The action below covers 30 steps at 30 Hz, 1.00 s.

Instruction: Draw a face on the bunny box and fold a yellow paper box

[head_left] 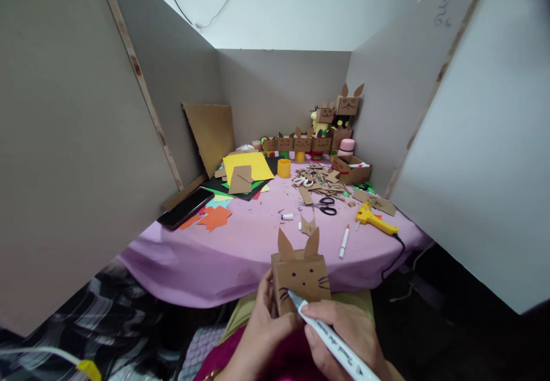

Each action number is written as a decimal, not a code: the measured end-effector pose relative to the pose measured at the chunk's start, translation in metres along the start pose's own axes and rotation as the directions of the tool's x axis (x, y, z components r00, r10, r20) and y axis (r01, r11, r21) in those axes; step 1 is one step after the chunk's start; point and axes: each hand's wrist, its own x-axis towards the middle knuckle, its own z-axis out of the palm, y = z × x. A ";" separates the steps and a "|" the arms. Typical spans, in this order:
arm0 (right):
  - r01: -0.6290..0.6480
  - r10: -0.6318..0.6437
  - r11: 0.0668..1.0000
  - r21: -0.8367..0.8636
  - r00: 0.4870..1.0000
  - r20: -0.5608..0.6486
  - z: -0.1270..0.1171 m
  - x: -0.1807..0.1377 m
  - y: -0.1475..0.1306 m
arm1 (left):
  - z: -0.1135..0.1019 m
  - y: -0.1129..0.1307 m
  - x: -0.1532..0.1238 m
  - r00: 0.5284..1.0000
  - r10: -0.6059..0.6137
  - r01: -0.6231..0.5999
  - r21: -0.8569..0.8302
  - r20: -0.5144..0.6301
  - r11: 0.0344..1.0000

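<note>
— What are the hands doing?

— The left hand [258, 335] is wrapped round the left side of a box [301, 278], fingers curled tight against it, holding it upright at the near edge of the table [240, 255]. The right hand [348, 335] pinches a marker [330, 341] between thumb and fingers, and its tip touches the box's front on the left side.

— What does the box look like?

— It is brown cardboard, squarish, with two pointed ears on top. The face is drawn in black: two dot eyes, one dot nose, and short whisker strokes on each side.

— And on the table?

— The table wears a smooth lilac cloth. One pair of black scissors [326, 206] lies mid-table, one yellow glue gun [376, 218] sits to the right with a black cord, and one white pen [344, 242] lies between them, nearer. One white cap [287, 216] rests left of the scissors. A dark phone [185, 208] lies at the left, beside orange paper scraps [215, 218].

— Farther back?

— At least six eared boxes [301, 142] are stacked in the far corner. There is also one yellow cup [284, 168], a fan of coloured sheets [247, 166] and a scatter of cardboard offcuts [320, 177].
</note>
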 end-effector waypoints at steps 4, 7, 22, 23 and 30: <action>-0.005 0.005 1.000 -0.005 1.000 0.000 0.000 -0.002 0.001 | 0.000 0.001 0.000 1.000 0.003 -0.003 0.012 0.002 1.000; -0.011 0.011 1.000 -0.002 1.000 0.003 0.000 -0.004 0.002 | 0.000 0.003 0.000 1.000 -0.011 0.011 0.009 0.001 1.000; 0.033 -0.032 0.999 0.022 0.999 -0.007 0.006 -0.002 0.000 | -0.009 -0.008 0.005 0.999 0.028 -0.027 -0.002 0.045 1.000; 0.029 -0.029 0.999 0.023 1.000 0.000 0.006 -0.002 0.001 | -0.008 -0.007 0.004 0.999 0.029 -0.028 -0.015 0.041 1.000; 0.009 -0.009 1.000 0.001 0.999 -0.033 0.007 -0.002 -0.002 | -0.005 -0.006 0.001 0.999 0.034 -0.033 -0.070 0.018 0.997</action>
